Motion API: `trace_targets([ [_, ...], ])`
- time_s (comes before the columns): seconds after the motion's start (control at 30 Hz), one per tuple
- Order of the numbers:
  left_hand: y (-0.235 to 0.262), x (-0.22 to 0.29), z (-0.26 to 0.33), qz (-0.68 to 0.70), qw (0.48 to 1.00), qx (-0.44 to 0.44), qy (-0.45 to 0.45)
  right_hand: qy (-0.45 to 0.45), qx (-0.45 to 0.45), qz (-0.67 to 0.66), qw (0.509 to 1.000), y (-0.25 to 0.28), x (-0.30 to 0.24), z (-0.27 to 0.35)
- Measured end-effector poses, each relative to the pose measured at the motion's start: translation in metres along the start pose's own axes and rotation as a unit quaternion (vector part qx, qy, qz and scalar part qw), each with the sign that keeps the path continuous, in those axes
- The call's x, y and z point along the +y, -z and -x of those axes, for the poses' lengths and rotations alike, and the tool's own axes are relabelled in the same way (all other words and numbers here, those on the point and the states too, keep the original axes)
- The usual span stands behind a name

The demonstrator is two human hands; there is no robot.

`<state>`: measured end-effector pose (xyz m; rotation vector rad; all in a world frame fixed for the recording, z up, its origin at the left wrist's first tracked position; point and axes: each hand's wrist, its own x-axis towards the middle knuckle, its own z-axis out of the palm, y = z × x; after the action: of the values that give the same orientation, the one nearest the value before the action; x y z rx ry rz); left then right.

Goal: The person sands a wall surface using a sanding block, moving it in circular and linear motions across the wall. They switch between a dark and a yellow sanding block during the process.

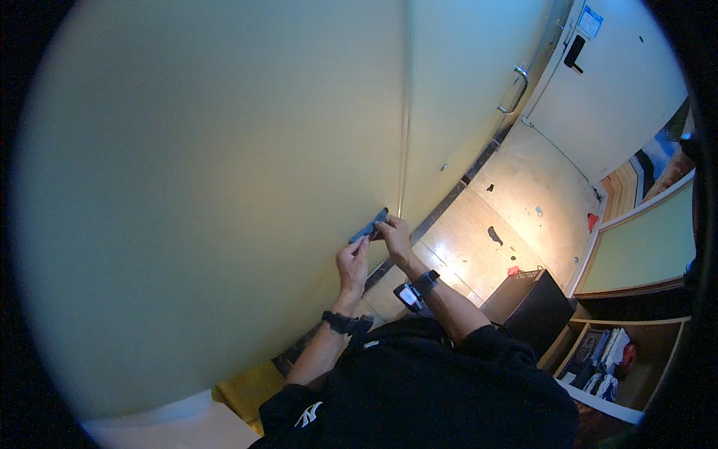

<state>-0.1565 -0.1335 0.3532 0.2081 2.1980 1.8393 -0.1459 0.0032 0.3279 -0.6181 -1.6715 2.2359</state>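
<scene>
A short, flat blue-grey strip (pixel 369 227) is held up in front of a large pale frosted panel (pixel 224 187). My left hand (pixel 352 263) pinches its lower end from below, with fingers closed. Around its upper right end are the bent fingers of my right hand (pixel 395 236), closed on it too. The strip slants up to the right and lies close to the panel; I cannot tell whether it touches. What kind of thing it is does not show. Both my wrists wear black bands, and a small device with a lit face sits by the right one.
Right of the panel is a metal door handle (pixel 516 91), with a white door (pixel 606 82) beyond. Dark and red scraps (pixel 494 236) lie on the tiled floor. A dark bin-like box (pixel 535 307) and an open wooden drawer (pixel 628 367) of folded items stand at my right.
</scene>
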Motion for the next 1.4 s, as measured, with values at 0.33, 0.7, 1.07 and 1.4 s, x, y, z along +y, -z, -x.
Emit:
trace_targets([
  [0.33,-0.020,0.013,-0.015,-0.114,0.992,-0.004,0.045,0.010,0.027,0.002,1.000,0.011,0.002,-0.014],
  [0.7,-0.016,0.192,0.011,0.134,0.970,-0.045,-0.198,0.342,0.092,0.088,0.931,-0.019,-0.194,-0.005],
  [1.07,-0.057,-0.006,-0.036,0.008,0.993,-0.114,0.031,0.107,0.091,0.079,0.987,0.039,0.015,-0.044],
  [1.4,0.022,-0.064,0.009,0.158,0.941,-0.090,0.287,-0.089,0.081,-0.050,0.991,0.058,0.122,-0.072],
])
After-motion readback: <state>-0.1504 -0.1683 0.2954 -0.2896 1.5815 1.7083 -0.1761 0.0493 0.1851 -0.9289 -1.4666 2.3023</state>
